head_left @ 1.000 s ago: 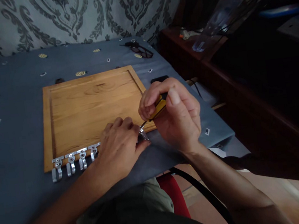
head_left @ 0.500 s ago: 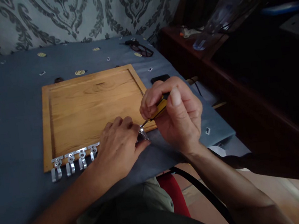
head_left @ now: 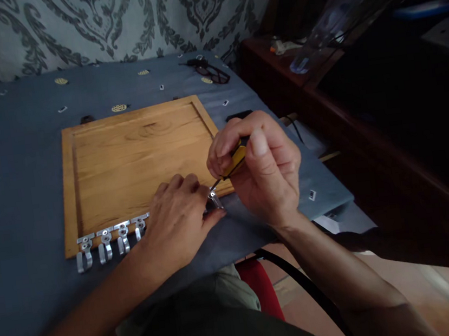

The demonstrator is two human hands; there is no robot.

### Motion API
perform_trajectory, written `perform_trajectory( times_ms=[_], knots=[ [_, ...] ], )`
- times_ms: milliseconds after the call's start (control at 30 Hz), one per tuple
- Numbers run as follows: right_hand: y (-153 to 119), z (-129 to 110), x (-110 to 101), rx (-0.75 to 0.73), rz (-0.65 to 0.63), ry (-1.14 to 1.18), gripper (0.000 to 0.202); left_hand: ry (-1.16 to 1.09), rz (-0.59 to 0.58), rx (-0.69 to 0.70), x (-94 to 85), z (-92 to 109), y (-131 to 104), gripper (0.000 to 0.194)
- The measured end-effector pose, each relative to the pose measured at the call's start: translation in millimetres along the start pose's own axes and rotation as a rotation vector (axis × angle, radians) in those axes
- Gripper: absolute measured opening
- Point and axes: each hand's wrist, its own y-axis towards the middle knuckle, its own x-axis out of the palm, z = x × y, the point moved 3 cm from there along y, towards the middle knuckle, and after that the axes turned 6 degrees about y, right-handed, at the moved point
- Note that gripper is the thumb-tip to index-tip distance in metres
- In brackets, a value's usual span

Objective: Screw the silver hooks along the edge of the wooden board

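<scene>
A framed wooden board (head_left: 137, 157) lies on the blue cloth, with a silver metal hook rail (head_left: 105, 234) along its near edge. My left hand (head_left: 179, 220) covers the rail's middle; its index finger and thumb close about the hook at the right end (head_left: 215, 197). In my right hand (head_left: 265, 168) is a yellow-and-black screwdriver (head_left: 235, 161), gripped by the handle with the thumb on top. The shaft slants down to the left, and its tip meets the screw area of that right-end hook. The exact contact is partly hidden by my left fingers.
Eyeglasses (head_left: 213, 74) lie at the back of the blue cloth (head_left: 25, 214), and a dark flat object (head_left: 238, 115) sits behind my right hand. To the right is a dark wooden piece of furniture (head_left: 275, 82) with a clear plastic bottle (head_left: 312, 51). A red seat (head_left: 259, 289) shows below.
My right hand has shifted very slightly left and up, with the screwdriver handle turned a little in it. The left hand, board and hook rail stay in place.
</scene>
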Motion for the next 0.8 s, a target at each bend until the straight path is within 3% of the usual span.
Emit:
perform_trajectory(
  times_ms=[200,367,567,800],
  knots=[
    [0,6,-4,-0.024,-0.037,-0.003,0.018,0.012,0.036,0.007,1.9,0,-1,0.034],
    [-1,5,-4,-0.055,-0.027,0.001,0.014,-0.005,-0.021,-0.002,-1.7,1,-1,0.036],
    [-4,-13,-1,-0.076,0.221,0.043,0.02,-0.012,-0.062,-0.02,-2.3,1,1,0.034],
    [-6,-7,2,-0.097,0.312,-0.01,0.026,-0.019,-0.056,-0.009,-2.2,0,0,0.035]
  ],
)
